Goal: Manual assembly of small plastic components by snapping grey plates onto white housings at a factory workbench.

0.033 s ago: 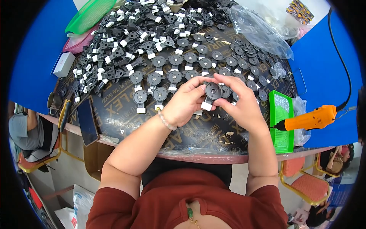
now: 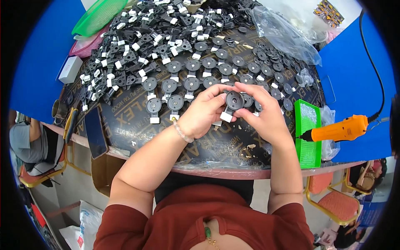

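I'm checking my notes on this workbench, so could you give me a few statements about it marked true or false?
1. The left hand and right hand are both at one black round part. True.
2. The right hand grips the power tool. False: the orange power tool is apart from both hands.
3. A beaded bracelet is on the left wrist. True.
4. The tray is red. False: the tray is green.

One left hand (image 2: 204, 111), one right hand (image 2: 267, 114). One black disc part (image 2: 234, 100) held. One orange power screwdriver (image 2: 339, 130), one green tray (image 2: 309, 153), one green basket (image 2: 96, 17), one pink basket (image 2: 80, 50), one dark phone (image 2: 96, 135), one white box (image 2: 71, 71), one beaded bracelet (image 2: 181, 133). Piled black pieces (image 2: 146, 37) and loose small discs (image 2: 276, 66): overlapping, too many to count.
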A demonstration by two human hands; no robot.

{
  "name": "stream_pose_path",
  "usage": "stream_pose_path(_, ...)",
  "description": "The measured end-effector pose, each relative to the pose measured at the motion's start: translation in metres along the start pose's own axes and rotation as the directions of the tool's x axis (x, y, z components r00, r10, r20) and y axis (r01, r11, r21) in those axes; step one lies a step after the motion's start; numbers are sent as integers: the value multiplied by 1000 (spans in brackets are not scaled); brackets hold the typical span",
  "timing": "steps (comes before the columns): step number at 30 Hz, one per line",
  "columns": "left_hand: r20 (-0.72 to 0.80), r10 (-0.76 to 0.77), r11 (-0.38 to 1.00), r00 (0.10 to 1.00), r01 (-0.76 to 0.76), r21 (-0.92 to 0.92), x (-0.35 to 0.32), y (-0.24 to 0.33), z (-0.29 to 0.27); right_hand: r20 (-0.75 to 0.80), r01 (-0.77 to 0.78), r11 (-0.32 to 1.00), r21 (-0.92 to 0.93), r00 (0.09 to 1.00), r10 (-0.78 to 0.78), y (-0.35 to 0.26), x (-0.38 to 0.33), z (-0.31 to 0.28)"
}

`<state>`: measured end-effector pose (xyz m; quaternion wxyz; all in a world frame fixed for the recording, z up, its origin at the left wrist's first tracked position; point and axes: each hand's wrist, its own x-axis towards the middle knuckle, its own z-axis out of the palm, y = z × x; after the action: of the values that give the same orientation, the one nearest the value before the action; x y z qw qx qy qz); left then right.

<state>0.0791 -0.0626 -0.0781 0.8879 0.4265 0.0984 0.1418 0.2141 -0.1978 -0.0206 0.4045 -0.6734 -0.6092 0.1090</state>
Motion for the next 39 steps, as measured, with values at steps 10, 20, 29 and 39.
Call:
stream_pose_path(10, 23, -54, 994, 998, 52, 99, 2, -5, -5, -60, -2, 1000, 24, 998, 4, 5, -10, 0)
stream_pose_path(20, 35, -20, 985, 999, 13, 173, -3, -2, -2, -26, 82, 985, -155, 996, -87, 2, -11, 5)
stream_pose_path(29, -122, 322, 830, 939, -218, 513, -49, 77, 14, -308, 91, 995, -31, 946, -96, 13, -18, -2)
stream_pose_path(39, -518, 408, 530, 752, 267, 805, -127, 103, -156, -332, 81, 995, -52, 939, -94, 0, -14, 4)
